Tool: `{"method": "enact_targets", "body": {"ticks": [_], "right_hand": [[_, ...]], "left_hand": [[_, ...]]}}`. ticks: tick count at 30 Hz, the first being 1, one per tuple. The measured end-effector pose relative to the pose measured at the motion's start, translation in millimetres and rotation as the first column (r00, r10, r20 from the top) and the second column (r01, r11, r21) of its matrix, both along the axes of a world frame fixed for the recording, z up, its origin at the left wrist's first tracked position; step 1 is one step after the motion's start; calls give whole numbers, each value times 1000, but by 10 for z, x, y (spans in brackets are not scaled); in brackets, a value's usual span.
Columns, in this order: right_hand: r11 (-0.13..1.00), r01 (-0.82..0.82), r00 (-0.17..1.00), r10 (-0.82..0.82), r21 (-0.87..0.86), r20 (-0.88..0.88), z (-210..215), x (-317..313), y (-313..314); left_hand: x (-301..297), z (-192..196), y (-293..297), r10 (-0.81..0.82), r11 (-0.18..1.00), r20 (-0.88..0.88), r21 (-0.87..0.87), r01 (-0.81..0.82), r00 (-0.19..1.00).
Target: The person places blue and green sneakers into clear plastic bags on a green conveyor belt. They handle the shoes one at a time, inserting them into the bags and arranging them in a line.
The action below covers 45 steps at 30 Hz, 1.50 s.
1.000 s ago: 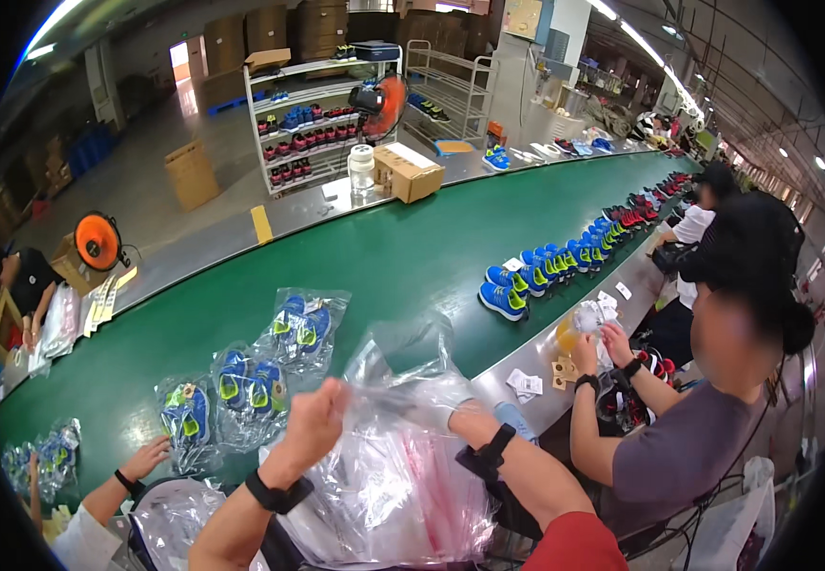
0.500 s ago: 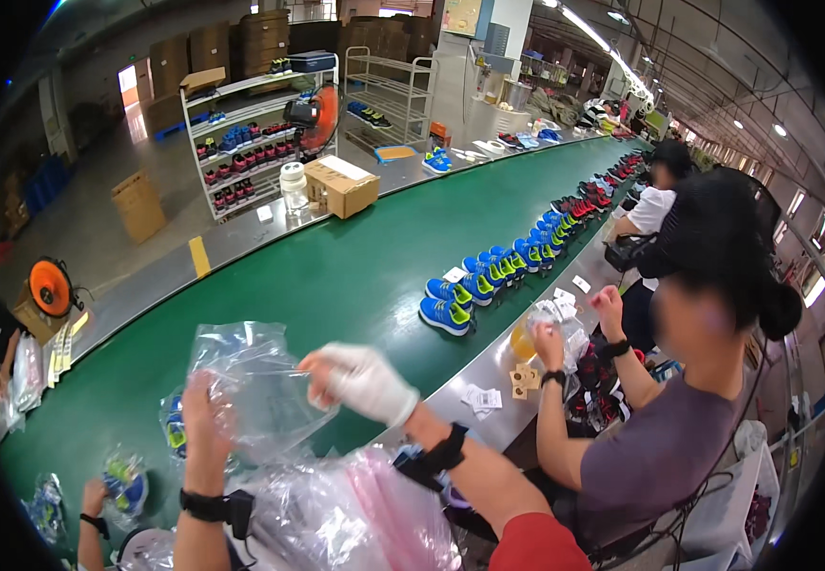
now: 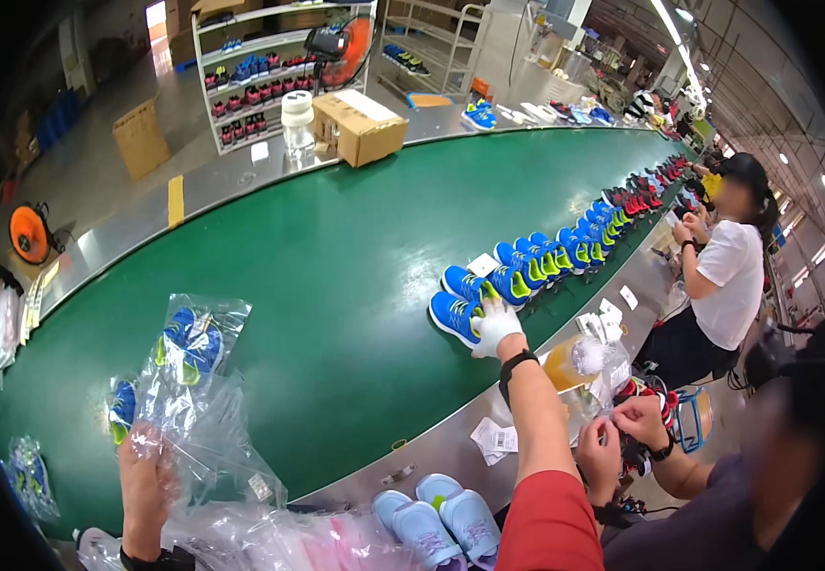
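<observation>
My left hand (image 3: 146, 466) is closed on a clear plastic bag (image 3: 208, 428) over the near left of the green belt. A pair of blue and lime sneakers in clear plastic (image 3: 189, 347) lies just beyond that bag. My right hand (image 3: 496, 324), in a white glove, reaches to the front of the shoe row. Its fingers are closed at the heel opening of the nearest blue sneaker (image 3: 452, 312), with a second blue sneaker (image 3: 465, 282) right behind. Near my body are light blue shoes (image 3: 446, 523) and a pile of clear plastic bags (image 3: 279, 542).
Blue, then red shoes (image 3: 636, 202) line the right side of the green belt (image 3: 336, 247). A carton (image 3: 360, 128) and a white jar (image 3: 296, 119) stand on the far ledge. A yellow container (image 3: 572, 364) and paper tags (image 3: 495, 440) sit near my right arm. Co-workers (image 3: 722, 257) work at right.
My right hand has left the plastic bag and moved right to the blue sneakers. My left hand keeps the bag, now lower. The view has shifted, bringing the light blue shoes into sight.
</observation>
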State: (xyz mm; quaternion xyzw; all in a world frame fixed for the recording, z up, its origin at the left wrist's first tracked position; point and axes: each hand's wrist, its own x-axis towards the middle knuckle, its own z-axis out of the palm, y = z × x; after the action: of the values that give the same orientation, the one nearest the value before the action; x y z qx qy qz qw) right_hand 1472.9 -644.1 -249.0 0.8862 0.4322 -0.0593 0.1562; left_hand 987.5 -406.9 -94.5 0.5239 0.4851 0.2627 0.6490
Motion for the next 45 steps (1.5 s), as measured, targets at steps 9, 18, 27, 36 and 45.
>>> {"method": "enact_targets", "body": {"ticks": [9,18,27,36,45], "right_hand": [[939,54,998,-57,341,-1,211,-292,224],[365,689,163,763,626,-625,1792,-1789,780],[665,-296,557,704,686,-441,2607,-3451,486],[559,-725,679,679,402,278,2497,-4222,640],[752,-557,773,625,352,-111,2486,-4329,273]], "left_hand": [[47,145,-26,40,998,3,43,-40,999],[52,322,105,8,996,99,83,-17,995],[-243,858,58,-297,854,95,472,220,950],[-101,939,-298,-321,645,248,764,19,914],[-619,1225,-1050,-770,111,-370,724,681,520]]}}
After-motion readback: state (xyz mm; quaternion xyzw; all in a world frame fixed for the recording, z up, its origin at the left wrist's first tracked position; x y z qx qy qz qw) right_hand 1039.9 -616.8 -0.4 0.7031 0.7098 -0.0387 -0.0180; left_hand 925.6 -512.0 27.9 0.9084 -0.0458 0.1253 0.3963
